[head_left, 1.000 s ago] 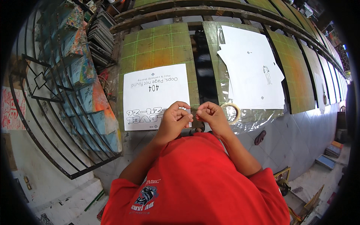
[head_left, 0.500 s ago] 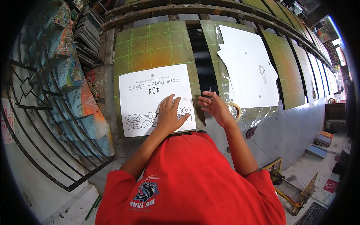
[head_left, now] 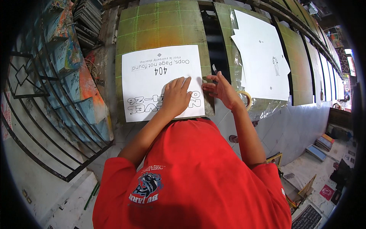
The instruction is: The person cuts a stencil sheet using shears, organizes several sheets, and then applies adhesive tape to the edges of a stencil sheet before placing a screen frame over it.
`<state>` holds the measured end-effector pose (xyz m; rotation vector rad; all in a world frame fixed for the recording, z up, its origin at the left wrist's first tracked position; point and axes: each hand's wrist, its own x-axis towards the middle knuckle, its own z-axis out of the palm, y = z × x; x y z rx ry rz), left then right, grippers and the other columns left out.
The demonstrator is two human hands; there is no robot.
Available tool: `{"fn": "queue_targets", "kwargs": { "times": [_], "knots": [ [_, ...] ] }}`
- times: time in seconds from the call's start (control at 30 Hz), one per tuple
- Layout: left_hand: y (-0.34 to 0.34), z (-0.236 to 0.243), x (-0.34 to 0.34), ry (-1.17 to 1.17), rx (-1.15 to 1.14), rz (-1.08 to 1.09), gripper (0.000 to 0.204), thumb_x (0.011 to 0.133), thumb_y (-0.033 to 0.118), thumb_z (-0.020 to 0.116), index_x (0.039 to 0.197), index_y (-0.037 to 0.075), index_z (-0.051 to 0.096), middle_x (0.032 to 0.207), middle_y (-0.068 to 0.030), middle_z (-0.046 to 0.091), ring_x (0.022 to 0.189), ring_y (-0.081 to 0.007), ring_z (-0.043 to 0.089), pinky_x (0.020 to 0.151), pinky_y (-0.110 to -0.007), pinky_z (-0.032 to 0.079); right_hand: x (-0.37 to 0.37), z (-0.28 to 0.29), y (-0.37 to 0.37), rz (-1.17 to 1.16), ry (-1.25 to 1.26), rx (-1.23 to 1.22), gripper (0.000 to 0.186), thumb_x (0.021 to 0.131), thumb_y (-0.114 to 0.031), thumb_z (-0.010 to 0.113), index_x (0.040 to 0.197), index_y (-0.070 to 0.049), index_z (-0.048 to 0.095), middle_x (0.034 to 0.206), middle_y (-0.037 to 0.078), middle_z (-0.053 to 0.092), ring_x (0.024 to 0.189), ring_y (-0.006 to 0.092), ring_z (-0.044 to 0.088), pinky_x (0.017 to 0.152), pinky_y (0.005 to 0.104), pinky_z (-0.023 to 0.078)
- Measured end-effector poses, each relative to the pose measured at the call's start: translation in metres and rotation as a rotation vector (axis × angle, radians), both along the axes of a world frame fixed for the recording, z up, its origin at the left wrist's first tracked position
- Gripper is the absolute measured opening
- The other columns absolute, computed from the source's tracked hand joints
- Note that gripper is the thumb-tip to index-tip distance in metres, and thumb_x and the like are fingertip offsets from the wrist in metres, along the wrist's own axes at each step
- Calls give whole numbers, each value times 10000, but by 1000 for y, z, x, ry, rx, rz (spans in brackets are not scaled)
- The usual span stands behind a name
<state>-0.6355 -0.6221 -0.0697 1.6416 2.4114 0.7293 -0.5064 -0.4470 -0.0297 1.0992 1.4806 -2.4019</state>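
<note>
A white printed sheet with black outline lettering lies on a green gridded board. My left hand rests on its lower right part, fingers stretched and palm down. Just past the sheet's right edge is my right hand, fingers curled. A small thin pale strip sticks up from its thumb side; I cannot tell whether it is tape or a blade. Close to the right wrist stands a roll of yellowish tape, partly hidden by the hand.
On the neighbouring board, white sheets lie over clear plastic. A dark gap separates the boards. More boards run off to the right. A black metal rack with paint-stained blue panels stands at the left.
The whole view has shifted, so the boards sit higher in the picture. My left hand's fingers are closer together on the sheet. The pale strip at my right hand shows more clearly.
</note>
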Motion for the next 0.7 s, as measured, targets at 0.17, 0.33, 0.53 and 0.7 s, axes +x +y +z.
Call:
{"fn": "queue_targets", "kwargs": {
  "times": [0.17, 0.33, 0.53, 0.7],
  "knots": [
    [1, 11, -7, -64, -73, -30, 641, 780, 299, 656, 1299, 5, 420, 1206, -155, 495, 1113, -320, 471, 920, -425, 392, -1, -5, 3, 10, 18, -16, 761, 892, -677, 305, 1338, -65, 371, 1226, 176, 526, 1184, 246, 455, 998, 377, 279],
    [4, 28, -3, -98, -171, -77, 1023, 568, 476, 797, 1363, 20, 344, 1184, -161, 473, 1136, -335, 451, 945, -444, 377, -2, -10, 4, -51, 33, -104, 764, 884, -693, 306, 1300, -60, 407, 1140, 134, 587, 1051, 192, 524, 904, 302, 336],
    [3, 33, 13, -5, -241, -101, 1251, 434, 525, 849, 1451, 136, 233, 1334, -289, 324, 1224, -461, 336, 987, -548, 307, -3, -12, 5, -39, 101, -169, 797, 879, -701, 306, 1321, -42, 384, 1136, 123, 586, 1050, 184, 534, 899, 301, 347],
    [7, 45, 14, -46, -389, -148, 1296, 396, 454, 884, 1466, 196, 200, 1437, -301, 181, 1282, -502, 258, 1003, -607, 288, -2, -12, 7, -55, 106, -182, 800, 880, -700, 306, 1319, -37, 389, 1130, 118, 580, 1040, 185, 546, 887, 303, 363]
  ]
}}
